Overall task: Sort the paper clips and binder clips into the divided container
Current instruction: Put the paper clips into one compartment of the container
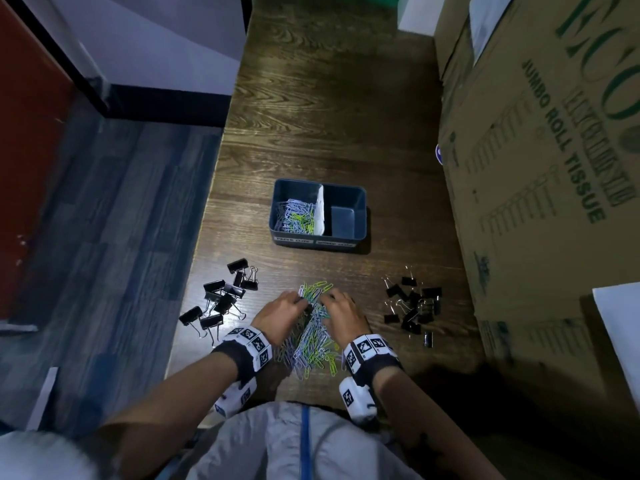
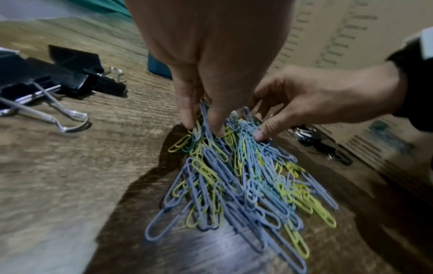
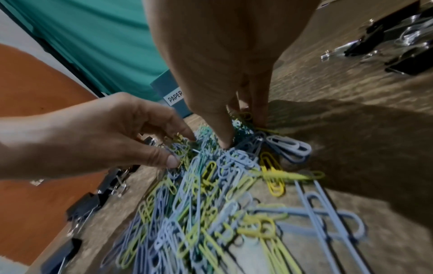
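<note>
Head view, left to right across the wooden tabletop: larger black binder clips clustered by the left edge, a heap of blue, yellow and green paper clips near the front edge, smaller black binder clips toward the right edge beside a cardboard box printed "JUMBO ROLL TISSUE". Farther back, mid-table, a dark blue divided container with a white divider; paper clips already in its left compartment, right compartment bare. Two white labels on the front wall, one reading "PAPER" in the right wrist view.

Left hand down on the far left part of the heap, fingers bent, thumb and fingertips closed on a bunch of paper clips. Right hand on the far right part of the same heap, thumb and fingers pressed into the clips and pinching a bunch between them. Both hands close together, facing each other over the heap's far end. Tag-marked bands on both wrists.
</note>
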Available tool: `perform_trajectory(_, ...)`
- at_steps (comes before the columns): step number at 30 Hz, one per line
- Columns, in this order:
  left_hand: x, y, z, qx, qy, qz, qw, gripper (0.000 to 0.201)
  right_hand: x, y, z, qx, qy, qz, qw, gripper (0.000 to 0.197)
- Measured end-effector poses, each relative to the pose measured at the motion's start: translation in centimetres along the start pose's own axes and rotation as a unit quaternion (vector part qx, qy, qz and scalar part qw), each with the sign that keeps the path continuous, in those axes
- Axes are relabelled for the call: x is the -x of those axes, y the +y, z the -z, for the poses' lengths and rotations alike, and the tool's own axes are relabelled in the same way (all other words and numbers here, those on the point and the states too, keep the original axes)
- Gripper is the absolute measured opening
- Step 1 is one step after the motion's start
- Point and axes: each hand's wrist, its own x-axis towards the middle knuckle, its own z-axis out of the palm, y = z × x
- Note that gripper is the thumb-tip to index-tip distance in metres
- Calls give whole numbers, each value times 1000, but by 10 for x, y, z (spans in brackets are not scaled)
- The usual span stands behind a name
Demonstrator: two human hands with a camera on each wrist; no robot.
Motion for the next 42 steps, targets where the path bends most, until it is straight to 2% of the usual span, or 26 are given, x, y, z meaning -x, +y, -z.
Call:
perform_trajectory(5, 3, -2, 11, 81, 23, 30, 996, 42, -1, -1, 16, -42, 14, -10, 999, 38)
perform_trajectory(10, 5, -6, 19, 124, 26, 66, 990, 37, -5, 2, 25, -86, -5, -36, 996, 40)
perform_trajectory(16, 6, -9, 40, 127, 71, 46, 988, 19, -15, -3, 43, -89, 8, -34, 995, 25)
perform_trajectory(20, 6, -7, 60, 141, 123, 4, 982, 19, -17, -5, 59, -97, 9, -46, 994, 20)
perform_trajectory(24, 4, 0, 100, 165, 181, -18, 969, 15, -11, -6, 78, -123, 18, -40, 991, 18)
perform_trajectory(30, -24, -2, 177, 188, 273, 11, 943, 18, -16, -14, 111, -141, 25, -23, 989, 17)
perform_trajectory(33, -49, -10, 198, 197, 296, 42, 934, 18, -23, -23, 135, -126, 42, -12, 991, 17)
perform_trajectory(37, -69, -25, 191, 213, 265, 65, 938, 31, -40, -37, 167, -123, 94, 12, 988, 17)
perform_trajectory(42, -54, -40, 128, 179, 266, 121, 940, 27, -67, -61, 201, -117, 157, 31, 980, 19)
